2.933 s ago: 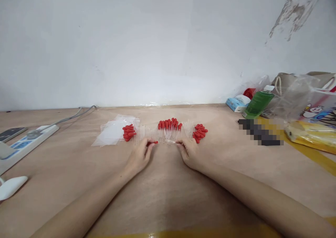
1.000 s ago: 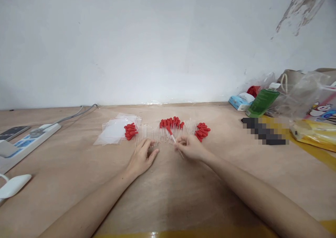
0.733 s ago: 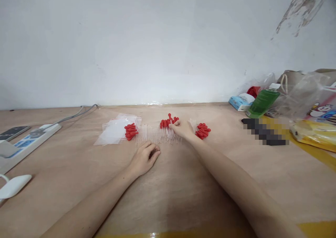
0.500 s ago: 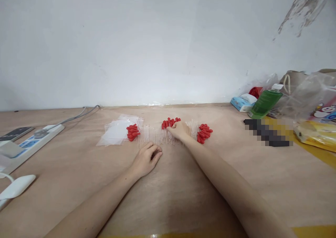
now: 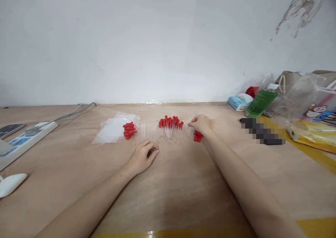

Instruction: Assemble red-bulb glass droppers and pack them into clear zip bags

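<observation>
My left hand (image 5: 144,157) rests on the table, fingers loosely curled with a gap at the thumb, holding nothing visible. Just beyond it lies a row of clear tubes (image 5: 148,132). In the middle, several droppers (image 5: 170,122) with red bulbs and clear stems lie side by side. My right hand (image 5: 202,123) is over the right-hand clear tubes (image 5: 187,128), thumb and fingertips pinched at them; what is between the fingertips is too small to make out. Loose red rubber bulbs (image 5: 198,136) lie partly hidden under that hand. Another pile of red bulbs (image 5: 129,130) sits at left.
Clear zip bags (image 5: 111,128) lie beside the left bulb pile. A power strip (image 5: 34,136) with a cable is far left, near a white plug-like object (image 5: 13,185). On the right are a green bottle (image 5: 262,100), a tissue pack (image 5: 237,103) and plastic bags (image 5: 301,98).
My right hand has moved right from the middle droppers to the right-hand tubes, uncovering the droppers and covering part of the right bulb pile. My left hand keeps its place and pose.
</observation>
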{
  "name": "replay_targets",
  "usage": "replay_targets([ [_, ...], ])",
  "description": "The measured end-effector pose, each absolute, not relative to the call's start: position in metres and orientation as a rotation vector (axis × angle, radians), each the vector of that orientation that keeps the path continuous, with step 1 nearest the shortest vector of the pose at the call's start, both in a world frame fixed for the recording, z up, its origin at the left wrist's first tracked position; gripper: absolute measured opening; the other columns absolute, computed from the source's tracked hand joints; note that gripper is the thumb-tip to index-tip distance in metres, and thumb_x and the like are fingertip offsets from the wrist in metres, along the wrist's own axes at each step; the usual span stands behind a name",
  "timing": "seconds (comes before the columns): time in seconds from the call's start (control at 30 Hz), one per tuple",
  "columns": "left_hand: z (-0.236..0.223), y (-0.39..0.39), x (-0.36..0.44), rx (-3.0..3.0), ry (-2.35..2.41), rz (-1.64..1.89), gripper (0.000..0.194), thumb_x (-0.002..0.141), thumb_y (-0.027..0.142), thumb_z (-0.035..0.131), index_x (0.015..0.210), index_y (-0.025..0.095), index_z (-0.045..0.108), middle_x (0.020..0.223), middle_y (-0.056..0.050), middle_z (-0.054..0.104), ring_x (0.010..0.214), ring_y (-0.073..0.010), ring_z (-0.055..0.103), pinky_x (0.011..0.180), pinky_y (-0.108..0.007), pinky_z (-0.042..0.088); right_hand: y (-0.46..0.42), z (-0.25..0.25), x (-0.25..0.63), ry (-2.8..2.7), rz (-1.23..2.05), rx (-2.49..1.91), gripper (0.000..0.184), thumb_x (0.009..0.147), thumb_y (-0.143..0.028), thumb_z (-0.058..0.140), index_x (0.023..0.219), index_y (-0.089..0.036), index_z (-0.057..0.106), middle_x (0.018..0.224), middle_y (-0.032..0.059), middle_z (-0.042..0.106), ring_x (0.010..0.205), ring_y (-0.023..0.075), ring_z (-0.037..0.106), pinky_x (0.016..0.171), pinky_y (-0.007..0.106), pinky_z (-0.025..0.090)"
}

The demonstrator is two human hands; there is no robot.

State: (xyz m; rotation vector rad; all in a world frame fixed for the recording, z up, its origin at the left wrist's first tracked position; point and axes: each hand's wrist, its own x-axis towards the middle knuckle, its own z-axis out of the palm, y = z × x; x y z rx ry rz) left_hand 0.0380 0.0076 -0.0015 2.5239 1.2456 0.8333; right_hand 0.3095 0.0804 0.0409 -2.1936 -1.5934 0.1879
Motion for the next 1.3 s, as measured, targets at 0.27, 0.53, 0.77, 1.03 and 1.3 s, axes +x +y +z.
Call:
replay_targets([
  [0.27,-0.001,0.007,0.039,2.569,1.381,0.907,0.012,0.081,0.027,0.049,0.079,0.019,0.059,0.078,-0.002,0.057,0.076,-0.0167,0.052,0.071,-0.03,0.041,0.087,0.023,0.275,-1.809,0.003,-2.296,0.034,0.078,-0.04,0.043,0.077,-0.015,0.066,0.078,0.0122,0.065,0.077,0.0249,0.059,0.078,0.041,0.026],
  [0.53,0.028,0.045,-0.005,2.45,2.203,0.972,0.018,0.076,0.035,0.054,0.085,0.022,0.062,0.088,-0.006,0.056,0.09,-0.026,0.049,0.078,-0.038,0.038,0.084,0.018,0.266,-1.858,-0.003,-2.317,0.041,0.085,-0.038,0.032,0.082,-0.014,0.065,0.086,0.0165,0.064,0.084,0.0286,0.057,0.078,0.043,0.025],
  [0.77,0.014,0.062,-0.029,2.469,2.039,0.938,0.024,0.078,0.034,0.049,0.089,0.02,0.065,0.085,-0.006,0.055,0.083,-0.022,0.053,0.077,-0.034,0.043,0.073,0.041,0.266,-1.67,-0.034,-2.168,0.025,0.08,-0.026,0.038,0.081,-0.01,0.058,0.079,0.0172,0.063,0.08,0.0289,0.057,0.076,0.042,0.025],
  [1.03,0.012,0.061,-0.026,2.59,2.035,0.905,0.021,0.081,0.026,0.044,0.088,0.018,0.062,0.087,-0.007,0.059,0.085,-0.0239,0.055,0.073,-0.033,0.043,0.017,0.015,0.256,-1.959,-0.027,-1.29,0.021,0.089,-0.024,0.03,0.095,-0.016,0.048,0.081,0.0053,0.063,0.071,0.0159,0.054,0.081,0.032,0.028],
  [1.3,0.016,0.054,-0.017,2.461,2.242,0.752,0.024,0.087,0.03,0.032,0.093,0.017,0.051,0.085,-0.008,0.062,0.079,-0.0249,0.058,0.062,-0.032,0.04,-0.008,-0.012,0.257,-1.972,-0.093,-1.114,0.02,0.088,-0.02,0.037,0.096,-0.017,0.055,0.08,0.0045,0.063,0.071,0.0137,0.053,0.078,0.031,0.028],
])
